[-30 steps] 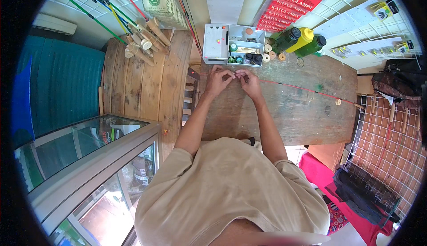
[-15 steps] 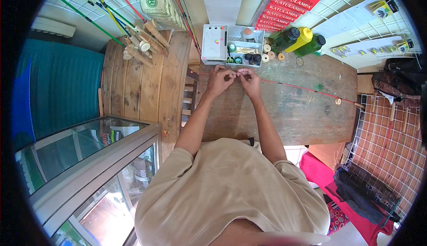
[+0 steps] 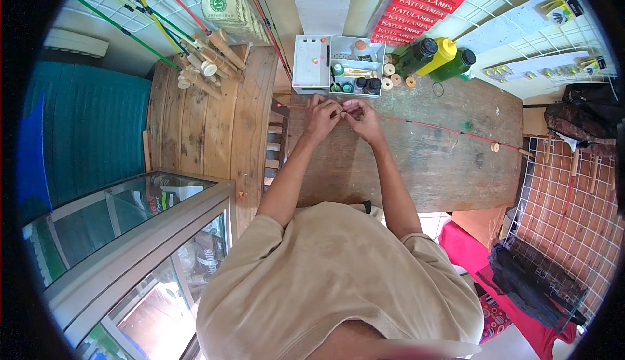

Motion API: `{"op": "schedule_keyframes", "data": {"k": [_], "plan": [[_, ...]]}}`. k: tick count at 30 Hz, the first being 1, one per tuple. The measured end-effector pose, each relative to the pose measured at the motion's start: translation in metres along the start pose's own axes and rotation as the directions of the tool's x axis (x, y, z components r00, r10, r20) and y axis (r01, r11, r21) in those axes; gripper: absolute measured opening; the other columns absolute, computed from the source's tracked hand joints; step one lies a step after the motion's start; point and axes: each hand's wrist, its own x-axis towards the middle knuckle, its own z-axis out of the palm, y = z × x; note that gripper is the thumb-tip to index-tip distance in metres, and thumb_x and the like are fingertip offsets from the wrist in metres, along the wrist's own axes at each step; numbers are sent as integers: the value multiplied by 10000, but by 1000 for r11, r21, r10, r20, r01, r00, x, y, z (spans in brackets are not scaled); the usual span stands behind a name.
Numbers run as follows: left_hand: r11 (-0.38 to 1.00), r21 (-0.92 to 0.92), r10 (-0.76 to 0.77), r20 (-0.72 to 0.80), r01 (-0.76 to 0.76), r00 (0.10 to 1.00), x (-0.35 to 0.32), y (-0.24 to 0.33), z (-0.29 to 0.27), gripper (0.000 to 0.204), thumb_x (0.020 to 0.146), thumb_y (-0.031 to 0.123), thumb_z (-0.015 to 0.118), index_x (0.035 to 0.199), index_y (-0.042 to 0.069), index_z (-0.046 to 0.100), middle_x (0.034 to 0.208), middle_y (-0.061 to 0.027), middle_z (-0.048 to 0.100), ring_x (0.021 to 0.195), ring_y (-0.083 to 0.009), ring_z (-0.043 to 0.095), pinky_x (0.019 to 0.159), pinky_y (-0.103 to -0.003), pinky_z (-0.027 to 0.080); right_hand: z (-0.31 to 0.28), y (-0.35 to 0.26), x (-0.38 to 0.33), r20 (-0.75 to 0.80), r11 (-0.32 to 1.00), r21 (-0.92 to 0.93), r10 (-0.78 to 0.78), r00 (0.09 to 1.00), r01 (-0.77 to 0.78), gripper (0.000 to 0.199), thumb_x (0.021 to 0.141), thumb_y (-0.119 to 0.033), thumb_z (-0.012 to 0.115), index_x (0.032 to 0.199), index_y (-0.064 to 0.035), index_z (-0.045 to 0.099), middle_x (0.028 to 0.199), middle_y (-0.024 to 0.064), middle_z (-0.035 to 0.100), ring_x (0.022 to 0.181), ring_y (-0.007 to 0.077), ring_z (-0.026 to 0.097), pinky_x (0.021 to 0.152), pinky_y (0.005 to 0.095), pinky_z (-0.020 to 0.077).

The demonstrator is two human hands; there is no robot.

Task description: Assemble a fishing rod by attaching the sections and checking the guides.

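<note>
My left hand [image 3: 320, 119] and my right hand [image 3: 364, 124] meet over the table, near its far edge. Fingertips are pinched together on both, nearly touching each other; whatever is between them is too small to make out. A thin red fishing rod [image 3: 449, 130] lies across the table, running from beside my right hand to a handle at the right edge. A red stretch also shows left of my left hand, and my hands cover the part between. Just beyond my fingers stands a white organizer box [image 3: 311, 77] with small bottles and bits in it.
Wooden spools [image 3: 388, 83] and tall bottles [image 3: 444, 57] stand right of the box. Rods with wooden handles [image 3: 215, 57] lie on the wooden bench [image 3: 195, 119] at left. A glass cabinet [image 3: 140, 226] is near left, a white wire rack [image 3: 553, 204] at right.
My right hand has turned a little, its fingers lifting and spreading slightly, while my left fingers have curled in closer. The rod's handle end lies where it was.
</note>
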Motion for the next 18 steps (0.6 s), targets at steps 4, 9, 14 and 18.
{"op": "schedule_keyframes", "data": {"k": [4,9,14,18], "plan": [[1000,-9,17,-3,-17,1000,0,0,-1,160,659,140,734,695,125,578,824,61,633,867,-214,503,790,-400,391,0,-1,0,-15,996,41,78,997,-78,239,785,-41,698,1012,-31,626,865,38,680,763,94,612,674,244,482],[999,26,40,-8,-39,999,1,-1,-2,151,663,133,730,700,116,585,821,40,642,871,-215,509,782,-399,392,0,0,2,-28,996,-70,55,998,-56,247,777,-17,689,1016,-31,626,862,53,680,755,116,624,671,251,489],[1000,1,18,-17,-17,1000,2,-1,-2,125,686,128,717,741,119,605,805,26,643,871,-224,521,778,-416,390,1,-3,2,1,992,-124,20,1000,-20,249,805,3,651,1050,-16,607,861,52,663,758,113,614,678,246,490],[997,-10,-78,58,79,995,4,2,-4,125,741,151,702,845,133,636,822,26,675,876,-242,532,808,-418,391,3,-4,2,-27,988,-150,-27,999,22,259,805,32,619,1060,-6,601,842,63,655,753,132,619,675,257,498]]}}
